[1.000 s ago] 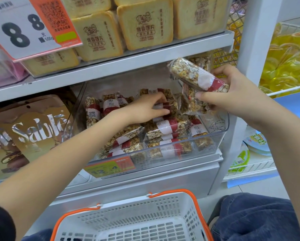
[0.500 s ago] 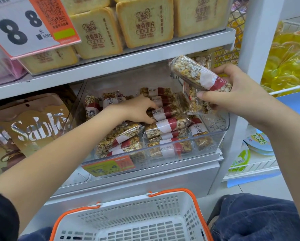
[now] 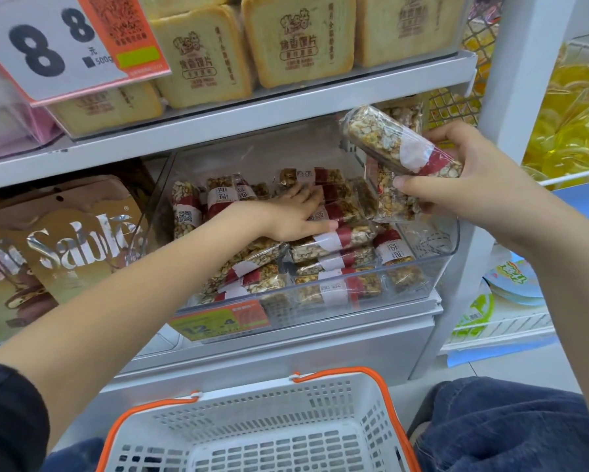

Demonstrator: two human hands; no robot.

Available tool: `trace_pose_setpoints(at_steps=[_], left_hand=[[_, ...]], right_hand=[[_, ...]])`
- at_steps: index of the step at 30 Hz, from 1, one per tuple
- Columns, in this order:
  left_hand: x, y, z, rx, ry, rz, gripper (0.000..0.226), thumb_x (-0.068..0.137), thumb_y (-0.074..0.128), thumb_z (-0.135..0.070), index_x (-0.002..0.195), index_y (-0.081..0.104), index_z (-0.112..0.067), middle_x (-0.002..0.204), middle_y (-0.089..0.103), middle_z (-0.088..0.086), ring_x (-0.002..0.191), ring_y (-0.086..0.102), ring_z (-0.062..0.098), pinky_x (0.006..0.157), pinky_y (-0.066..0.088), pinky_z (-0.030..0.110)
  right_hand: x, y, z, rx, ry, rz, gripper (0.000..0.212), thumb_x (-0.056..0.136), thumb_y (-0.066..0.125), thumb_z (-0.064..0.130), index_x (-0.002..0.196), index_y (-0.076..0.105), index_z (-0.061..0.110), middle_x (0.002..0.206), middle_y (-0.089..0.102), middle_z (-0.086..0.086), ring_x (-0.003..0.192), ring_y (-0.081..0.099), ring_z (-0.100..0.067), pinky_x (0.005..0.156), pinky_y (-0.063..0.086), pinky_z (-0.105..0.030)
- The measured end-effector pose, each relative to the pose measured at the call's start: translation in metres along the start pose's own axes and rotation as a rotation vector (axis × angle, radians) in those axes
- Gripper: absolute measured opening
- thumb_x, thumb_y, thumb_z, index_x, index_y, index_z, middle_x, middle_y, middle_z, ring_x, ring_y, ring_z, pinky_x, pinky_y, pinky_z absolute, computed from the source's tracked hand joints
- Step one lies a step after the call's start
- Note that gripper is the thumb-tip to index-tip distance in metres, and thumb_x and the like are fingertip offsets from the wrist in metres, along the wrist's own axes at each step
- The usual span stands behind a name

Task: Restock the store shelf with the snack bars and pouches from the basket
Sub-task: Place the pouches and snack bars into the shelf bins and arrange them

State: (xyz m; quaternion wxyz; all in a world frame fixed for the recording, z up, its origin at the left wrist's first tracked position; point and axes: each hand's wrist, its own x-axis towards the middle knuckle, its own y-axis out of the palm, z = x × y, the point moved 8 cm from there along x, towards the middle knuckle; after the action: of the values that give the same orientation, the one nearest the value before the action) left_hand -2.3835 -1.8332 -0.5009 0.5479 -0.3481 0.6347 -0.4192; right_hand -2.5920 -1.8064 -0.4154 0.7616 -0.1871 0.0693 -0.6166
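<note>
Shelf bin (image 3: 433,264) mid-frame: my left hand (image 3: 291,218) presses bars flat, fingers straight; right hand (image 3: 456,185) grips snack bars (image 3: 400,144), needing a gap.

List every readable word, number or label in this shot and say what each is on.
"8 8", "元", "500g": white price sign, top left.
"Sable": brown cookie pouch, left.
"12.4": orange-green price tag on the clear bin.
Chinese print on the toast packs and snack bar bands: not reliably legible.
QR codes: unreadable.
</note>
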Motion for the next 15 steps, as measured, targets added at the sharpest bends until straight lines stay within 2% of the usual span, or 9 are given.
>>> trace_pose_setpoints(at_steps=[4,6,8,10,12,13,15], left_hand=[[-0.051,-0.041,-0.015,-0.599,0.086,-0.409,0.063,0.098,0.033,-0.050,0.151,0.019,-0.019,0.156,0.021,-0.005,0.142,0.022,0.011,0.111,0.014,0.021],[-0.074,-0.042,-0.036,-0.813,0.207,-0.388,0.060,0.093,0.049,-0.045,0.145,0.033,-0.020,0.145,0.041,-0.011,0.131,0.041,0.004,0.109,0.031,0.021],[-0.083,-0.035,-0.056,-0.892,0.274,-0.341,0.058,0.086,0.065,-0.035,0.137,0.042,-0.020,0.130,0.054,-0.013,0.117,0.054,0.000,0.099,0.045,0.020],[-0.081,-0.029,-0.055,-1.061,0.215,-0.377,0.053,0.081,0.073,-0.025,0.126,0.048,-0.020,0.118,0.063,-0.007,0.105,0.063,0.005,0.091,0.052,0.026],[-0.078,-0.026,-0.046,-1.259,0.137,-0.380,0.051,0.077,0.077,-0.017,0.120,0.050,-0.018,0.111,0.068,0.001,0.098,0.067,0.012,0.086,0.056,0.034],[-0.080,-0.028,-0.041,-1.264,0.123,-0.408,0.053,0.075,0.079,-0.015,0.119,0.050,-0.018,0.110,0.067,0.002,0.097,0.067,0.013,0.083,0.057,0.033],[-0.087,-0.038,-0.030,-1.039,0.110,-0.525,0.053,0.075,0.079,-0.017,0.117,0.047,-0.019,0.109,0.063,-0.002,0.093,0.064,0.009,0.072,0.055,0.019]], right_hand=[[-0.003,0.004,0.000,-0.005,-0.001,0.024,0.052,0.074,0.077,0.026,0.117,0.048,0.023,0.102,0.065,-0.009,0.073,0.060,-0.020,0.077,0.054,-0.052],[-0.005,0.015,-0.004,0.090,0.040,0.089,0.046,0.078,0.075,0.021,0.117,0.051,0.017,0.106,0.066,-0.014,0.079,0.066,-0.021,0.077,0.057,-0.049],[-0.011,0.035,-0.003,0.286,0.109,0.223,0.036,0.084,0.069,0.016,0.117,0.057,0.012,0.106,0.069,-0.013,0.085,0.070,-0.022,0.076,0.059,-0.043],[-0.018,0.052,0.000,0.390,0.145,0.352,0.028,0.087,0.063,0.017,0.115,0.061,0.012,0.107,0.071,-0.009,0.093,0.070,-0.021,0.077,0.059,-0.041],[-0.022,0.058,0.000,0.393,0.161,0.425,0.031,0.084,0.063,0.027,0.112,0.064,0.014,0.108,0.071,-0.007,0.098,0.069,-0.022,0.080,0.058,-0.041],[-0.022,0.056,-0.002,0.361,0.156,0.417,0.034,0.081,0.064,0.031,0.110,0.064,0.015,0.107,0.072,-0.006,0.097,0.070,-0.021,0.081,0.057,-0.042],[-0.015,0.039,-0.006,0.237,0.107,0.280,0.031,0.079,0.068,0.034,0.105,0.064,0.017,0.098,0.073,-0.004,0.089,0.070,-0.016,0.081,0.058,-0.044]])
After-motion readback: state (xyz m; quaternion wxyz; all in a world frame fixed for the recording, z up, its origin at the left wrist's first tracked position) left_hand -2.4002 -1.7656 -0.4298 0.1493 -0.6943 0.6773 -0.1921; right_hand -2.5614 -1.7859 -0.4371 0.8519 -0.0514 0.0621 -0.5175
